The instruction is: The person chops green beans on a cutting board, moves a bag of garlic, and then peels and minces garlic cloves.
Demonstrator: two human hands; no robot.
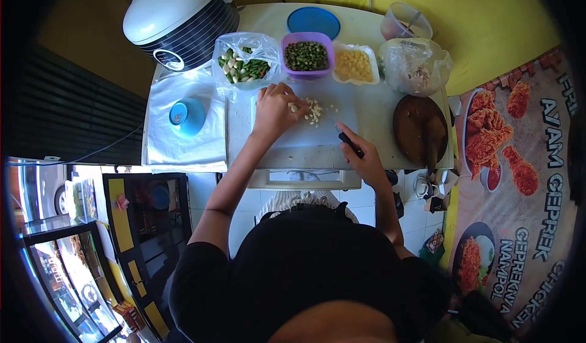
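My right hand (361, 155) is closed round the black handle of a knife (350, 143), whose blade points up and left toward chopped pale pieces (314, 112) on a white cutting board (329, 134). At the left edge of those pieces is my left hand (278, 107), its fingers bent together and pointing down; what they pinch is too small to name. Just beyond the board stand a purple tub of chopped green pieces (307, 56), a plastic bag of green and white pieces (244, 64) and a white tray of pale yellow cubes (354, 64).
A rice cooker (183, 22) stands back left, above a blue bowl (187, 117) on plastic sheets. Toward the right are a stone mortar with a pestle (415, 129), a tied plastic bag (416, 68) and a clear container (405, 21). A blue lid (313, 22) lies at the back.
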